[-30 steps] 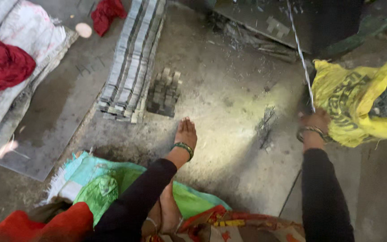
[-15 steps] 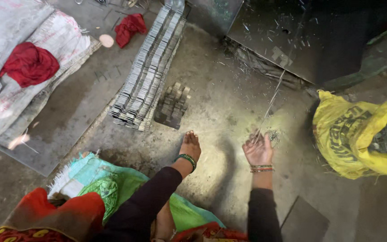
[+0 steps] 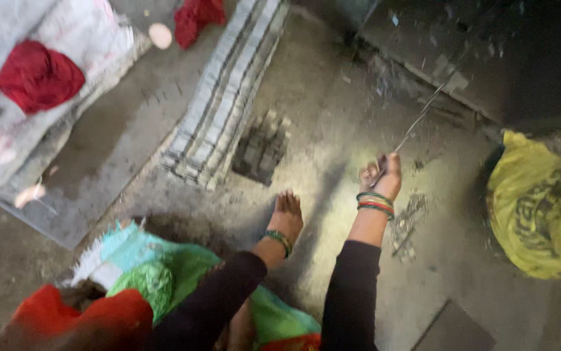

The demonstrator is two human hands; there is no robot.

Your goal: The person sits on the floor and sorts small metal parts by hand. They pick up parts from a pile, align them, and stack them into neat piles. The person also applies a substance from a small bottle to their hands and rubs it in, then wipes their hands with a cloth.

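Holding a thin metal rod over a dusty floor

Right hand [image 3: 381, 175] is closed around the lower end of a thin metal rod [image 3: 417, 123]; rod runs up and to the right from the fist toward a dark metal sheet [image 3: 488, 58]. Coloured bangles sit on that wrist, black sleeve below.

Left hand [image 3: 287, 211] lies flat, palm down, fingers fairly together, holding nothing; it looks to be touching the floor [image 3: 332, 117]. Green bangle on the wrist, black sleeve.

Between and ahead of the hands: a small dark block of bundled metal pieces [image 3: 261, 146], just beside a long stack of grey metal strips [image 3: 225, 97] that runs toward the top of the frame.

Right of the right hand: a scatter of small metal bits [image 3: 407, 221] on the floor, then a yellow sack [image 3: 547, 208], well apart from the hand.

Left side: a flat grey slab [image 3: 92, 169], pale sacks with a red cloth [image 3: 33, 75] on them; a second red cloth [image 3: 196, 16] near the top of the strip stack.

Bottom of frame: green and red fabric [image 3: 163, 279] under the arms. Picture is motion-blurred, so fine detail is unclear.
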